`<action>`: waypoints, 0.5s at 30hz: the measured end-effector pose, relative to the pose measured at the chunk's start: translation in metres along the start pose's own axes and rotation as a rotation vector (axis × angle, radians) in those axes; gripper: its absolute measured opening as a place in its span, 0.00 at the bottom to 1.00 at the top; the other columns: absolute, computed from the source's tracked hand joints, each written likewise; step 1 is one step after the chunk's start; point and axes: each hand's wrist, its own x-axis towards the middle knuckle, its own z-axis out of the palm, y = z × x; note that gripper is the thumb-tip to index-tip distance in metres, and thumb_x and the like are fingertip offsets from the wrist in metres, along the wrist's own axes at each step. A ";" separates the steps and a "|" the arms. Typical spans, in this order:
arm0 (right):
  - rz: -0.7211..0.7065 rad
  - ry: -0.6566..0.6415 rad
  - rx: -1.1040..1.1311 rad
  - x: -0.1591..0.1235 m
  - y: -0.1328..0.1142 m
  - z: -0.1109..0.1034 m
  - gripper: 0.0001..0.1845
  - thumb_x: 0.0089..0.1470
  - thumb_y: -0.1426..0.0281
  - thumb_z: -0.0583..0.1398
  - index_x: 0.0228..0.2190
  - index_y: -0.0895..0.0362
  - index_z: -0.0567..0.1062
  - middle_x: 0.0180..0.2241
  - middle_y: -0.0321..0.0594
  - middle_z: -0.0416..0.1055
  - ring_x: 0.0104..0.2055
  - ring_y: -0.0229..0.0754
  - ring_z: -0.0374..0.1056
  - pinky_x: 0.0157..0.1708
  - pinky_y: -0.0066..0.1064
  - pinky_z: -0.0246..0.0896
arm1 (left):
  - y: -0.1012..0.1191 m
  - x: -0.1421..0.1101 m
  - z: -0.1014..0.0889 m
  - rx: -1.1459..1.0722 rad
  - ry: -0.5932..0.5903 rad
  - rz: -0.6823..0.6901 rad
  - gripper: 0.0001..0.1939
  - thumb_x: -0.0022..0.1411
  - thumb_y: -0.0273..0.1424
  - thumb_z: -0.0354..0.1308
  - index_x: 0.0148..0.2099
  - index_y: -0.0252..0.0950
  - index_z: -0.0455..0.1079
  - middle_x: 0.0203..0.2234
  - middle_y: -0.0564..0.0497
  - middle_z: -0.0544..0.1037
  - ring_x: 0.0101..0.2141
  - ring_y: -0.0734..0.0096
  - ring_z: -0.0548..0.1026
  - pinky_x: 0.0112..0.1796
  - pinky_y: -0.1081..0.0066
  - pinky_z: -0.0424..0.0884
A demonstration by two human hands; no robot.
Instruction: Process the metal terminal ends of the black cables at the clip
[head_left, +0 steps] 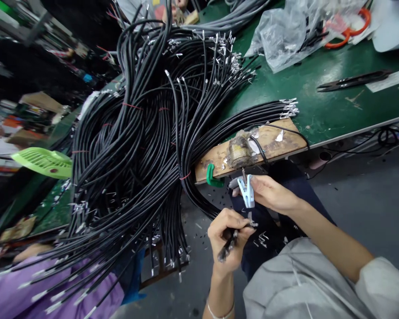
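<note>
The blue clip [248, 192] is in the right hand [274, 191], just past the edge of the table [295, 84] and over the person's lap. The thumb and fingers pinch it, so this hand is almost closed. A grey bit [234, 183] is by the clip, but it is hard to tell what it is.

The left hand [228, 228] is just below and is curled tight around a dark thing [228, 249]. One end pokes out at the bottom of the fist, and a grey tip [251, 219] shows at the top, near the clip. I cannot tell what the dark thing is.

Small silver bits [261, 239] lie on the dark pants. Above the hands, a wood board [291, 130] sits at the table's edge, with a lump of tape [238, 151] on it. A green clamp [212, 174] is at the edge of the board.

To the left is a huge pile of black wires [96, 128] with white tips. Red ties [185, 176] go around some bunches. Wire ends lie over a purple sleeve [96, 283] of another person. Far up on the right are a clear bag [277, 42], orange handles [364, 20] and black snips [354, 81].
</note>
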 end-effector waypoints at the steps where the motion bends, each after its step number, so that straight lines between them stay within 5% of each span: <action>1: -0.007 -0.014 0.048 0.001 0.003 0.004 0.23 0.49 0.51 0.63 0.25 0.61 0.75 0.22 0.36 0.67 0.24 0.34 0.60 0.26 0.27 0.58 | -0.001 0.001 0.000 -0.019 0.020 0.001 0.05 0.54 0.28 0.66 0.29 0.36 0.72 0.22 0.53 0.72 0.24 0.73 0.70 0.26 0.74 0.65; 9: 0.026 -0.020 0.324 0.002 0.022 0.010 0.21 0.50 0.54 0.64 0.27 0.62 0.77 0.24 0.39 0.69 0.23 0.33 0.60 0.23 0.25 0.56 | 0.002 0.013 0.009 0.048 0.007 -0.081 0.03 0.54 0.26 0.65 0.30 0.35 0.74 0.23 0.54 0.73 0.24 0.76 0.69 0.26 0.77 0.64; 15: 0.075 0.050 0.361 -0.001 0.030 -0.009 0.24 0.52 0.50 0.61 0.27 0.61 0.77 0.24 0.40 0.70 0.25 0.35 0.61 0.23 0.26 0.55 | 0.005 0.010 0.005 0.076 -0.017 -0.090 0.02 0.54 0.26 0.64 0.30 0.35 0.74 0.22 0.52 0.74 0.24 0.74 0.70 0.26 0.76 0.65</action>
